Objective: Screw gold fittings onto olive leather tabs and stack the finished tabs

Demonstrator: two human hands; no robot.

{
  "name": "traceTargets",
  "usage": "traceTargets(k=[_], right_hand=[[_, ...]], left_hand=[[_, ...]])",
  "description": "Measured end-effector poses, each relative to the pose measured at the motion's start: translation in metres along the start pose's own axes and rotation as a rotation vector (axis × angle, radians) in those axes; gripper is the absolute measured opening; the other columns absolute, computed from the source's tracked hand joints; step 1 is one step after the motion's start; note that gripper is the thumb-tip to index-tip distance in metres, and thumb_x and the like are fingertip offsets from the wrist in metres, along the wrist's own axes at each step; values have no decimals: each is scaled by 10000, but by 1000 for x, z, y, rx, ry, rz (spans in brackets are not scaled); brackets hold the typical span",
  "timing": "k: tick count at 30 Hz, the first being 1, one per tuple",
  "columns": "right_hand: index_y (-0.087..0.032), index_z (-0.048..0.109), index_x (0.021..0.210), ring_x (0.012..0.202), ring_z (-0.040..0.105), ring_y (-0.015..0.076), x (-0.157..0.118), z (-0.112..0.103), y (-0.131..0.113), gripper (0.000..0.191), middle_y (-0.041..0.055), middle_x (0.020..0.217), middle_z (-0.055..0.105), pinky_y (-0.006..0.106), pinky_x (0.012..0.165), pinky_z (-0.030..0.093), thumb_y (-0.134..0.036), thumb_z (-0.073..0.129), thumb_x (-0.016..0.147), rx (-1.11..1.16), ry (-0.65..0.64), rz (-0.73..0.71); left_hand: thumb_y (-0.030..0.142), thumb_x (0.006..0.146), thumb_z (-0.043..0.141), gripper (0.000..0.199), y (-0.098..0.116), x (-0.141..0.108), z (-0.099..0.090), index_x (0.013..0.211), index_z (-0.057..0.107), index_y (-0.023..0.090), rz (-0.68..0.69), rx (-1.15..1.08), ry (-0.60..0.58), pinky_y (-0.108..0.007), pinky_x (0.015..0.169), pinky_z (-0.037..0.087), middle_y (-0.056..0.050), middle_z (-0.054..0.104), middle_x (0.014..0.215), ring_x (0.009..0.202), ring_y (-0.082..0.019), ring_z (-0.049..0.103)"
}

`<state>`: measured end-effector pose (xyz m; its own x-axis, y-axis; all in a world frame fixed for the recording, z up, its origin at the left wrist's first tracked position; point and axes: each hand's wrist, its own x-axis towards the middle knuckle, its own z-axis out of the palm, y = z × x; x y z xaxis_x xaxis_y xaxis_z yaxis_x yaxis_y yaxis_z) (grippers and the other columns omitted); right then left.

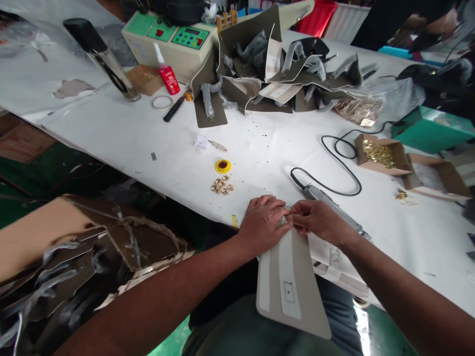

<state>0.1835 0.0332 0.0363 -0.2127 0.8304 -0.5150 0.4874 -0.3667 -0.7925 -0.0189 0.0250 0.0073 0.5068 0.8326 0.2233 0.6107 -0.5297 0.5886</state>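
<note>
A flat beige panel with rounded corners slopes from the table's front edge down over my lap. Pale strips run along it, and a small marked rectangle shows near its lower end. My left hand grips the upper end of this panel, fingers over the top and thumb on the near face. Close against it, my right hand pinches at the same end; whatever lies between its fingertips is hidden. Just beyond the right hand lies a grey corded power tool. Small gold metal fittings are heaped ahead of my left hand.
Folded brown panels with plastic-wrapped parts pile up at the back. Around them are a red bottle, a tall flask and a control machine. Gold pieces fill a cardboard tray at right. An open carton stands lower left.
</note>
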Motion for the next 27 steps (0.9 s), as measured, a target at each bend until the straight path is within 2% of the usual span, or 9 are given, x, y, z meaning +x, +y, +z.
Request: traceTargets(k=[7,12,15,17,19,21,23,25,27], right_hand=[[-210,706,798,587,519,133,-10,6,6,242,-29,624,627,265,574,395,-434,656,874,-116,129,-105],[-221,713,775,619,589,168,-20,3,5,318,-8,643,652,290,605,447,-481,601,920,-134,146,-147],[-236,760,910,683,666,212,-31,-11,11,323,26,748,719,322,642,501,-514,595,930,-198,383,-237],[-247,767,1009,790,704,248,-37,-24,21,333,61,928,763,353,690,520,-532,624,916,-378,631,-296],[-252,752,1114,928,709,299,-39,-39,36,395,91,1120,753,389,730,526,-564,662,888,-637,776,-291],[-248,719,1214,1010,694,343,-37,-50,52,482,112,1198,732,415,735,528,-588,672,875,-841,768,-231],[-241,697,1259,1023,688,354,-34,-58,63,494,120,1201,727,421,733,528,-575,642,900,-914,708,-196],[-240,706,1237,987,690,338,-33,-62,67,447,110,1167,732,413,734,525,-547,608,927,-864,673,-210],[-240,733,1165,861,693,297,-37,-64,63,413,86,1030,748,382,675,518,-556,622,923,-664,635,-218]], left_hand=[[378,894,752,268,1,0,-1,1132,721,257,-7,15,-6,-497,1072,420,-9,709,1320,1309,-278,526],[366,862,794,267,1,1,0,1104,736,268,-17,18,13,-488,1075,422,-7,717,1306,1287,-271,545],[355,843,817,272,1,1,2,1092,740,275,-16,11,22,-484,1065,427,-3,719,1307,1280,-272,552],[353,841,819,262,0,0,3,1079,743,277,-12,6,31,-481,1057,431,3,724,1297,1273,-270,557],[353,843,817,253,-1,0,4,1074,746,278,-7,4,34,-478,1051,435,5,729,1290,1269,-269,562],[354,850,811,245,-1,0,4,1074,750,276,-4,9,35,-477,1052,438,1,730,1291,1268,-269,565],[357,859,802,239,-1,0,4,1078,753,273,3,17,34,-479,1056,439,-2,728,1298,1272,-269,564],[366,868,791,239,-1,0,5,1084,754,273,10,25,35,-480,1057,440,-1,726,1303,1280,-270,559],[373,877,780,240,-1,0,6,1094,751,274,18,32,36,-480,1058,439,0,724,1307,1290,-271,551]])
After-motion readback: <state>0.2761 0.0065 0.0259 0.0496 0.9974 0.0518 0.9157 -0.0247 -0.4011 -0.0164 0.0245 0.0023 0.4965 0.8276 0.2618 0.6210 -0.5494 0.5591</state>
